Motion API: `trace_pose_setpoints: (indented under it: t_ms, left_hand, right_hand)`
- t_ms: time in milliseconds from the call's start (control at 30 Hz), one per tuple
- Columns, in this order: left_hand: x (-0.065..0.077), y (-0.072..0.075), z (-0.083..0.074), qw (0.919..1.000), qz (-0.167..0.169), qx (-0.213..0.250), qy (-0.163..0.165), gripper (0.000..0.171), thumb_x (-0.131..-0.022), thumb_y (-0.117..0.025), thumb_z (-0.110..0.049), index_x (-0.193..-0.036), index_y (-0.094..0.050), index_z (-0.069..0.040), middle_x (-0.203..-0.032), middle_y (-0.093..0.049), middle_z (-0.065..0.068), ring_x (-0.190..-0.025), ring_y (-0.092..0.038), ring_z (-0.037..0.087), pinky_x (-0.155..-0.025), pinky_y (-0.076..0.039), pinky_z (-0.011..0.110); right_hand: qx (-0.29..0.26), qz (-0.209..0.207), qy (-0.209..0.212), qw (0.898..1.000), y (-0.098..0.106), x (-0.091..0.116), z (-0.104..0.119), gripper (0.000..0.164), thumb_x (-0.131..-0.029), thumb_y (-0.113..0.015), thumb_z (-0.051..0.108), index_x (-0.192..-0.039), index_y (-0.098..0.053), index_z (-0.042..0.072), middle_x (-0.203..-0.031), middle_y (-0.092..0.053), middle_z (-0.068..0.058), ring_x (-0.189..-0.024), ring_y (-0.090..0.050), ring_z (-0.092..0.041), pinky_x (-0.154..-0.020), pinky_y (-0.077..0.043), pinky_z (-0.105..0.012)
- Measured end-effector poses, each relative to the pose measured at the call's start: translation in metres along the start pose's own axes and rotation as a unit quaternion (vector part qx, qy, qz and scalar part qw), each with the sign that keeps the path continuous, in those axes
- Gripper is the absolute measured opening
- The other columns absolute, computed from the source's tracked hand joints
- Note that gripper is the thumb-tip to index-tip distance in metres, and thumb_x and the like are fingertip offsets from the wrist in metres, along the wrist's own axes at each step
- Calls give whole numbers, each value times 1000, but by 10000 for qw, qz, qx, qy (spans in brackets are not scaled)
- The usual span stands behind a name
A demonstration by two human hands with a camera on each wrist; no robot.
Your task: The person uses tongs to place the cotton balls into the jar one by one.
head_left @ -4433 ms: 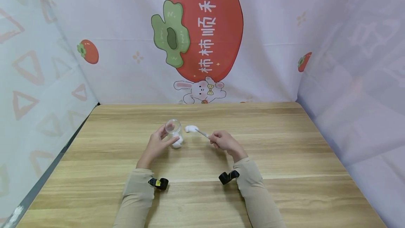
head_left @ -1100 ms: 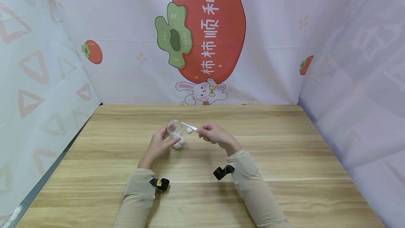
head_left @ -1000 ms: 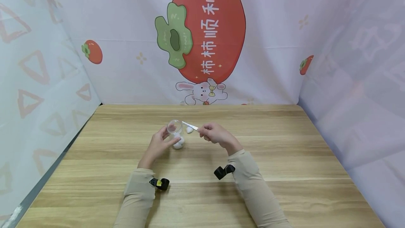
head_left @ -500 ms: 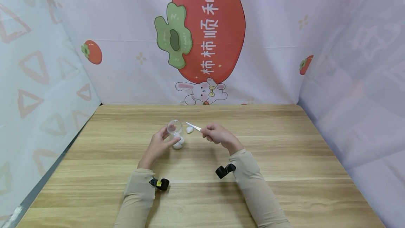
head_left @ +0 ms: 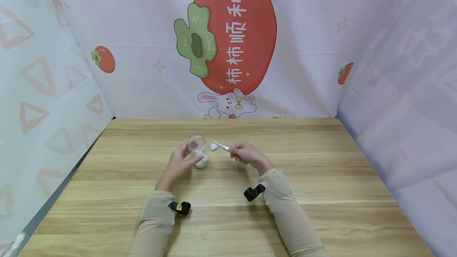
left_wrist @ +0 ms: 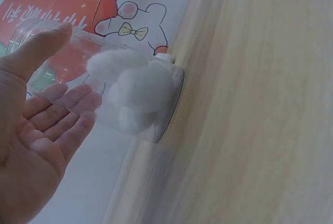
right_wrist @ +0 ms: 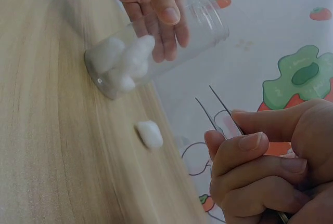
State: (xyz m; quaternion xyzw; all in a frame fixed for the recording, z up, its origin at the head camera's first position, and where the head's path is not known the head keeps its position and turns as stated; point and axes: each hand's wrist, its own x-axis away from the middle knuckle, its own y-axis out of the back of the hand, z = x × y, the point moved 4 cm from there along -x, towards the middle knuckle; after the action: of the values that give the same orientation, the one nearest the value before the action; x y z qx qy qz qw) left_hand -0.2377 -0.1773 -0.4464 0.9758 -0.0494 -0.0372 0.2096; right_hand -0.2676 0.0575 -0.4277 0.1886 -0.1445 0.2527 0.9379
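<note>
My left hand (head_left: 180, 160) holds a clear open-topped jar (head_left: 197, 142) upright on the table, thumb on the near side and fingers behind. Several white cotton balls (left_wrist: 143, 89) lie in the bottom of the jar, seen through its wall in both wrist views. One loose cotton ball (right_wrist: 150, 134) sits on the table just right of the jar. My right hand (head_left: 246, 154) pinches metal tweezers (head_left: 221, 145), whose tips are apart with nothing between them in the right wrist view. In the head view the tips hover by the loose cotton ball.
The wooden table (head_left: 228, 225) reaches back to a white printed cloth (head_left: 143, 82) with a large red persimmon and a rabbit. Cloth walls stand at both sides. A black wrist camera (head_left: 254, 192) is strapped to the right sleeve, another (head_left: 180, 208) to the left.
Earlier the tweezers held a cotton ball right of the jar. Then their tips were at the jar's rim; since, they have drawn back right and lowered toward the loose cotton ball. The left hand stays put.
</note>
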Motion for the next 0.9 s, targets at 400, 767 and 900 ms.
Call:
trace_pose_setpoints:
  t_ms: [400, 767, 900]
  left_hand:
    - [6, 0, -18, 9999, -3, -129, 41, 70, -87, -71, -15, -144, -35, 5, -144, -47, 28, -136, -45, 40, -119, -37, 45]
    - [-2, 0, 4, 10000, -5, 4, -27, 75, -84, -75, -26, -145, -38, -1, -145, -48, 24, -137, -46, 36, -119, -38, 42]
    - [-2, 0, 4, 10000, -12, -2, -14, 75, -84, -75, -25, -144, -38, -1, -145, -48, 23, -137, -46, 36, -119, -38, 42]
  right_hand:
    - [80, -159, -205, 9996, -2, -9, -14, 35, -101, -49, 23, -84, -59, -5, -50, -42, 8, -43, -27, -3, -39, -19, -15]
    - [43, -182, -347, 9992, -4, -15, -23, 34, -101, -49, 25, -78, -58, 1, -51, -42, 7, -43, -26, -5, -38, -18, -16]
    - [24, -207, -409, 9989, -4, -17, -26, 34, -100, -50, 26, -77, -59, 2, -50, -42, 7, -43, -27, -5, -38, -19, -16]
